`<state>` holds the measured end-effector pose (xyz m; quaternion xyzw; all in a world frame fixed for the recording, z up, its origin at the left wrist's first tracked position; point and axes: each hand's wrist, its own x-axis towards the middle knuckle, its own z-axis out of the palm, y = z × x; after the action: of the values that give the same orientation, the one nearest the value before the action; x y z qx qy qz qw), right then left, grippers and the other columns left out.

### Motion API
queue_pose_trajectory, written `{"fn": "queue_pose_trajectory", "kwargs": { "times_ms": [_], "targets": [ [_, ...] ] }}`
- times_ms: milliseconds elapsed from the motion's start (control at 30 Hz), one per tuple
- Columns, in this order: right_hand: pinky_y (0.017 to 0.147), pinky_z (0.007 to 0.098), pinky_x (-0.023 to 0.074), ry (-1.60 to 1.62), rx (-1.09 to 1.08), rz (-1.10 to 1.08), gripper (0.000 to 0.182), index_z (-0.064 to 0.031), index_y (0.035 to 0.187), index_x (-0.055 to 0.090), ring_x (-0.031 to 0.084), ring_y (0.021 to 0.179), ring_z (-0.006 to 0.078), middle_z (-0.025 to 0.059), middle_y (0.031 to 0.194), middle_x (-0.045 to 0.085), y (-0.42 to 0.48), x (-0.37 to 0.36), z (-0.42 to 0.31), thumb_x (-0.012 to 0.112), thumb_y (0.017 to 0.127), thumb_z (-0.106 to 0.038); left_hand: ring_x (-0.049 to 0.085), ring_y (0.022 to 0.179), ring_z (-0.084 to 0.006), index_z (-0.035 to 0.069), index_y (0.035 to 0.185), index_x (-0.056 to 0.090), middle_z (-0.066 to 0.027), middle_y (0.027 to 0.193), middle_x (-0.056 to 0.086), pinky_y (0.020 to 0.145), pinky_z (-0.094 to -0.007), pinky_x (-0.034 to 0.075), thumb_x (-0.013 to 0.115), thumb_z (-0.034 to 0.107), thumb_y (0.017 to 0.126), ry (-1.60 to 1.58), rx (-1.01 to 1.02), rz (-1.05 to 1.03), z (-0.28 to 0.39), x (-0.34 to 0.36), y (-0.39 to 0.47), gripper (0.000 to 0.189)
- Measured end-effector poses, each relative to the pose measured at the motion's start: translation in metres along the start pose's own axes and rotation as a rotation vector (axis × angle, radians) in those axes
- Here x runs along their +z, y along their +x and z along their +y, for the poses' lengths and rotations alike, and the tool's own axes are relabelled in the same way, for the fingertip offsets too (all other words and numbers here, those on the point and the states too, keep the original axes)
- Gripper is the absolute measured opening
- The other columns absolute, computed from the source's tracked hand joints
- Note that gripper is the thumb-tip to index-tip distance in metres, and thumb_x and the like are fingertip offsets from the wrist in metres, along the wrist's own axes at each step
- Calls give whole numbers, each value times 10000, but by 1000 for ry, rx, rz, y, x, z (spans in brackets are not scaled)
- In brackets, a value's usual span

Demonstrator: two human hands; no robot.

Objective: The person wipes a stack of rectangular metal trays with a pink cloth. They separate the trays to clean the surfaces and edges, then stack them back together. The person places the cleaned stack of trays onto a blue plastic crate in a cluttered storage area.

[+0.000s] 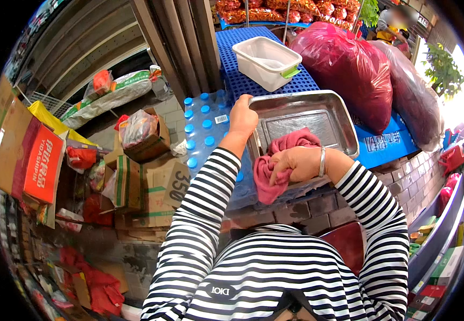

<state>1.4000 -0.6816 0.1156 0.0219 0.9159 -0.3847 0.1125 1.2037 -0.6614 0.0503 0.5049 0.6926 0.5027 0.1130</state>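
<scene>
A shallow rectangular stainless steel tray (310,124) rests tilted on shrink-wrapped water bottles (203,128) with blue caps. My left hand (243,116) grips the tray's rim at its far left corner, fingers out of sight beyond the edge. In my right hand (296,164), which wears a silver bangle, a bunched pink cloth (274,182) lies over the near rim. Part of the cloth spreads onto the tray's inner floor, which looks scuffed and shiny.
Behind the tray, a white plastic bin (266,64) with a green latch stands on a blue perforated platform (240,40). Large red plastic bags (344,68) bulge at the right. Cardboard boxes (143,180) crowd the floor at left. A person (396,28) sits in the far background.
</scene>
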Motion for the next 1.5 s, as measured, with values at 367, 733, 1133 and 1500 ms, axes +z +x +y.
{"fn": "queue_pose_trajectory", "kwargs": {
  "times_ms": [367, 733, 1133, 1500],
  "targets": [
    [792, 366, 439, -702, 116, 106, 126, -165, 694, 674, 534, 933, 259, 40, 944, 565, -93, -7, 22, 655, 572, -142, 589, 905, -331, 28, 1003, 607, -205, 930, 624, 804, -335, 442, 460, -86, 611, -196, -63, -84, -4, -2, 4, 434],
    [782, 357, 456, -1224, 909, 220, 85, -131, 679, 663, 544, 946, 227, 40, 925, 581, -187, -50, 89, 579, 673, -129, 588, 896, -347, 38, 977, 613, -211, 906, 623, 795, -363, 445, 453, -46, 633, -109, 9, -50, 6, 4, 6, 388],
    [804, 382, 468, -989, 288, 467, 424, -167, 1146, 536, 564, 948, 284, 97, 1043, 558, -30, -120, 65, 567, 723, -157, 596, 871, -324, 14, 971, 614, -199, 898, 629, 784, -339, 444, 436, -83, 620, -207, -124, -9, 12, 1, -2, 406],
    [838, 400, 450, -569, 802, 654, 467, -87, 1128, 531, 557, 968, 342, 191, 1017, 578, -92, -119, 131, 562, 666, -140, 567, 812, -157, -28, 1055, 583, -84, 932, 608, 746, -231, 437, 469, -134, 581, -569, -262, -10, 5, 7, -5, 499]
  ]
}}
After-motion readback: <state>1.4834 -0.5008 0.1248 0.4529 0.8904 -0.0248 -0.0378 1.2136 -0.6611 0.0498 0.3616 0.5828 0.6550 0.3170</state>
